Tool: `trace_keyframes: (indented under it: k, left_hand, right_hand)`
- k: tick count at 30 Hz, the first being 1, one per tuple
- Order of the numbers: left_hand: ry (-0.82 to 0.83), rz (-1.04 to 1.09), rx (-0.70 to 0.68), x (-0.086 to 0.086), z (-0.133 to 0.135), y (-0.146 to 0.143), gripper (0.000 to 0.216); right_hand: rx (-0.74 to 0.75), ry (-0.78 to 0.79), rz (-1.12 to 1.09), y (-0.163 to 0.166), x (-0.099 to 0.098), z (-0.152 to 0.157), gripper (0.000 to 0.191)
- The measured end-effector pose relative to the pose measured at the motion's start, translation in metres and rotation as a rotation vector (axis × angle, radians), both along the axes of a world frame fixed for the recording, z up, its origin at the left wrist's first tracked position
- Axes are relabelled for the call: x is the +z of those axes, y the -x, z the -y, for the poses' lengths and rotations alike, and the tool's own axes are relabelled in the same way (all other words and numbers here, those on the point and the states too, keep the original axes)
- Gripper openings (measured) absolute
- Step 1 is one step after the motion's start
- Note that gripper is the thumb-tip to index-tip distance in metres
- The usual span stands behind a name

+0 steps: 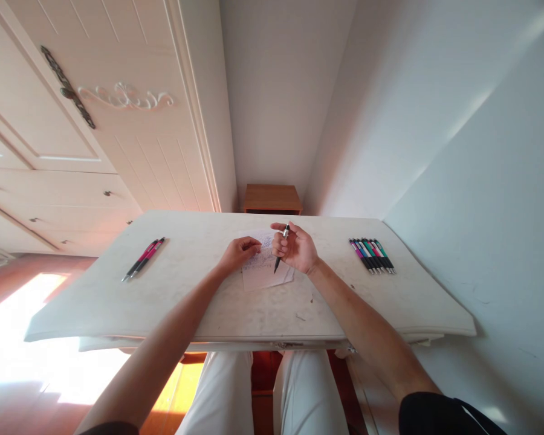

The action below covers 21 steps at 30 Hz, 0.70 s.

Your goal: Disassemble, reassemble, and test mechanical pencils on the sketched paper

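Observation:
My right hand (299,248) is raised above the paper with its fingers curled round a pen (277,264), the dark end slanting down and a silver part showing near the thumb. My left hand (240,254) is by the left side of the paper, thumb and fingertips brought together; whatever lies between them, if anything, is too small to make out. Under both hands are scribbled paper sheets (263,281), covered in handwriting on their upper part and partly hidden by the hands.
Two pink and black pens (145,258) lie side by side at the left of the white table (185,241). A row of several colourful pens (372,256) lies at the right. Beyond the far edge stands a small wooden cabinet (272,197); a wall (480,211) borders the right side.

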<state>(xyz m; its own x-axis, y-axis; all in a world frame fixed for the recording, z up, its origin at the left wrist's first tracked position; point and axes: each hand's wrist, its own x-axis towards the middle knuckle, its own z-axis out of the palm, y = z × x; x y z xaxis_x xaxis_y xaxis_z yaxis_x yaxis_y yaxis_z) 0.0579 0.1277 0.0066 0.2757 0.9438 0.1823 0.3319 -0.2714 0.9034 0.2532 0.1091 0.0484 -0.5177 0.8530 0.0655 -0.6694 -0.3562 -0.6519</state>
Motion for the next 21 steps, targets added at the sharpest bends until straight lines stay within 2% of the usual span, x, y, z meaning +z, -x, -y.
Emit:
trace_keyframes:
  k: [5,13,21]
  left_hand:
    - [0.016,0.0,-0.007,-0.0012,-0.0012,-0.0005,0.029]
    - [0.012,-0.005,-0.008,-0.0032,-0.0018,0.0002,0.026]
    - [0.01,-0.008,-0.012,-0.0034,-0.0031,0.0003,0.026]
  right_hand:
    - [-0.005,-0.023,-0.01,-0.0005,-0.0022,-0.0015,0.035]
    - [-0.153,-0.038,-0.08,-0.0046,-0.0038,-0.0062,0.03]
    - [-0.187,-0.068,-0.135,-0.0083,-0.0025,-0.0082,0.033]
